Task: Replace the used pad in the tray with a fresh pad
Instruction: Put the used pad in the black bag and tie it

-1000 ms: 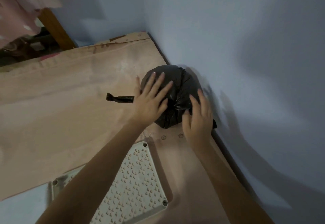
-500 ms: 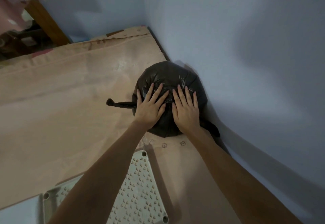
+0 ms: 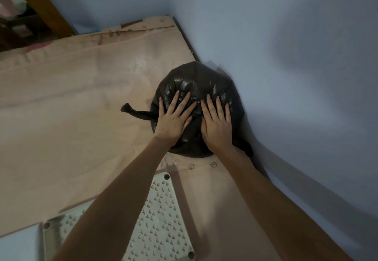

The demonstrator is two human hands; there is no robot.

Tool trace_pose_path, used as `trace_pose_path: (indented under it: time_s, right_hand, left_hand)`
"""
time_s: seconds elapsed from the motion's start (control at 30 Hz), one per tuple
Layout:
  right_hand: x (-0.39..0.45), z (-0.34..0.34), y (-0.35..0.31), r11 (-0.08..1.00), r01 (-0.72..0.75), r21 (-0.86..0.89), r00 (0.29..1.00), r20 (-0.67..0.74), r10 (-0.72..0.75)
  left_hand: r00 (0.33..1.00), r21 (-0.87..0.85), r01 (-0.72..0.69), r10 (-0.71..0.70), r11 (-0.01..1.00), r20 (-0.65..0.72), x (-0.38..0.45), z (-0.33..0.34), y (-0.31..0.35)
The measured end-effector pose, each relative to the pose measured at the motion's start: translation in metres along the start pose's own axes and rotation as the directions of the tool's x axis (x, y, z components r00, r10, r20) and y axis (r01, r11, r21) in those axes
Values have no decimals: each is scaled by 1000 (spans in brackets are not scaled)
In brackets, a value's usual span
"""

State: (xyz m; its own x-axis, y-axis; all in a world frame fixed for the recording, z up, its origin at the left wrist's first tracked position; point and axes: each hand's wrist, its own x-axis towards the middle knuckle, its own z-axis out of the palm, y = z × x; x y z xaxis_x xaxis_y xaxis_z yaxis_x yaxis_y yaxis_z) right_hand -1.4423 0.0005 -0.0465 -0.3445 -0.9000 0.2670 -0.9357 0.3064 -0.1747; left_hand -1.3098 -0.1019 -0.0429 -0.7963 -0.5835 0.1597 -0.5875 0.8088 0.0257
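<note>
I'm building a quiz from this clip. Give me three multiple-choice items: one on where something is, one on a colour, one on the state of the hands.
1. Where does the black bag sit?
A. on the perforated tray
B. on the beige sheet beside the blue wall
C. on a wooden chair

2. What colour is the perforated tray?
A. white
B. red
C. black

3. What are the hands doing?
A. both lie flat on the bag
B. one lifts the tray
C. both hang idle

Answers: 1 B, the bag lies on the beige sheet against the blue wall. 2 A, its rim and grid look white. 3 A, the left hand and right hand press on it with straight fingers.
</note>
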Motion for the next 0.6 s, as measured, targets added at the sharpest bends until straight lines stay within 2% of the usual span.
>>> trace_pose_path:
  time_s: [0.6]
  right_hand:
    - [-2, 9, 2, 1000, -19, -19, 999, 41, 20]
  left_hand:
    - [1000, -13, 0, 0, 1000, 6, -2, 11, -1]
